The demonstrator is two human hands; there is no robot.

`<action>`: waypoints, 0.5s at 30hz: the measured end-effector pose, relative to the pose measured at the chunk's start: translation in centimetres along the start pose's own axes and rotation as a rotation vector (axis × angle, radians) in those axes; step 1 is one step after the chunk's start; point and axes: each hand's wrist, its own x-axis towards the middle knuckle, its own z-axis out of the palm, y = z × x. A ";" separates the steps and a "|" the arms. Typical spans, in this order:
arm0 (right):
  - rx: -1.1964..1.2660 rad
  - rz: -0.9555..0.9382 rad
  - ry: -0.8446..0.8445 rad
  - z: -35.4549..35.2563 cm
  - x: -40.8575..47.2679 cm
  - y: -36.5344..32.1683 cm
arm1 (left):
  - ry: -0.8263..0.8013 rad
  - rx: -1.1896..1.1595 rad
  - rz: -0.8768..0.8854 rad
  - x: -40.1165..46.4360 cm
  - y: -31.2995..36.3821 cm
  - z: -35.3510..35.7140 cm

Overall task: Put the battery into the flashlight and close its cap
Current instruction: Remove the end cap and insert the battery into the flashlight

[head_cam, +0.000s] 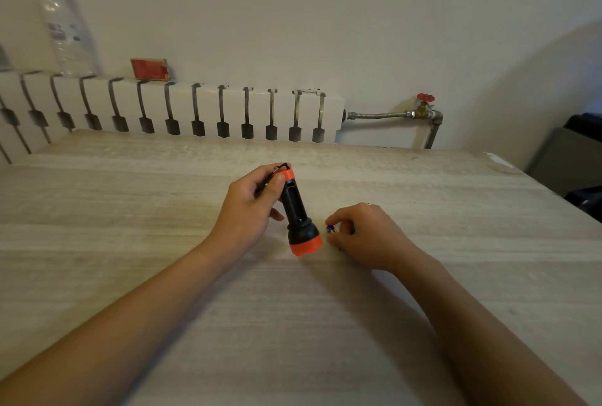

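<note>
A black flashlight (295, 210) with an orange head ring and an orange tail cap is held at mid-table, its head resting on the table and pointing toward me, its tail tilted up and away. My left hand (252, 207) grips its body from the left, thumb by the orange tail cap. Just right of the flashlight's head, my right hand (361, 236) is curled on the table with its fingertips pinching a small purple and gold battery (330, 229). Most of the battery is hidden by the fingers.
The pale wood-grain table (163, 242) spreads all around. Behind its far edge stands a white radiator (182, 106) with a clear plastic bottle (66, 31) and a red box (149, 69) on top. A pipe with a red valve (425, 98) runs right.
</note>
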 end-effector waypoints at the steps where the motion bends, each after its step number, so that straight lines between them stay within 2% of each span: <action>1: -0.016 -0.007 -0.001 0.0 0.0 -0.1 | 0.000 0.002 -0.002 0.0 0.0 0.0; 10: -0.011 -0.018 0.006 -0.3 -0.5 -0.7 | 0.000 0.008 -0.004 0.0 -0.1 0.0; 15: 0.246 -0.064 0.180 -0.5 -0.7 -0.8 | -0.018 -0.022 -0.017 0.0 -0.3 0.0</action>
